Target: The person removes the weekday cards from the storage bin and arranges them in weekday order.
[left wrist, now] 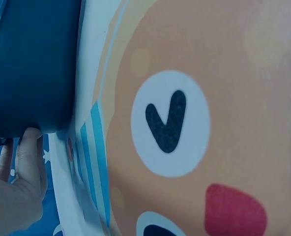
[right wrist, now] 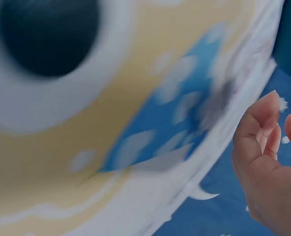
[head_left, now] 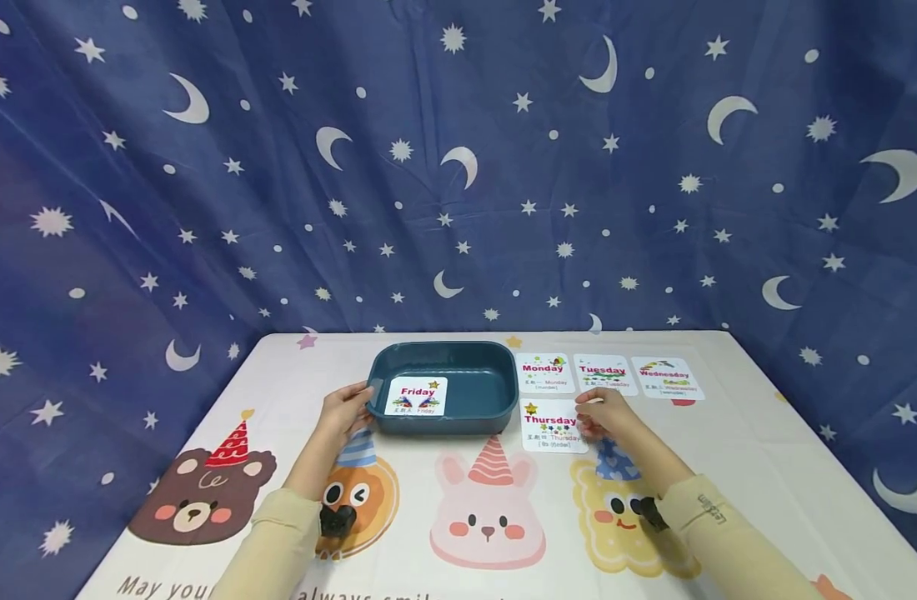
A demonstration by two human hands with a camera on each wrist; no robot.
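My left hand [head_left: 343, 410] grips the left end of a dark teal plastic tray [head_left: 479, 404]; in the left wrist view its fingers [left wrist: 28, 157] press on the tray's outer wall. Inside the tray, toward the left, lies a white Friday card [head_left: 417, 396]. My right hand [head_left: 607, 414] is at the right edge of a Thursday card [head_left: 552, 427], which lies flat on the table. A gap shows between thumb and loosely bent fingers in the right wrist view, with nothing held. Behind it lie a Monday card [head_left: 544, 373], a Tuesday card [head_left: 605, 375] and a Wednesday card [head_left: 667, 378] in a row.
A pale tablecloth with printed cartoon animals [head_left: 488, 521] covers the table. Behind and beside it hangs a blue curtain [head_left: 458, 250] with moons and stars. The tray stands just left of the Monday and Thursday cards.
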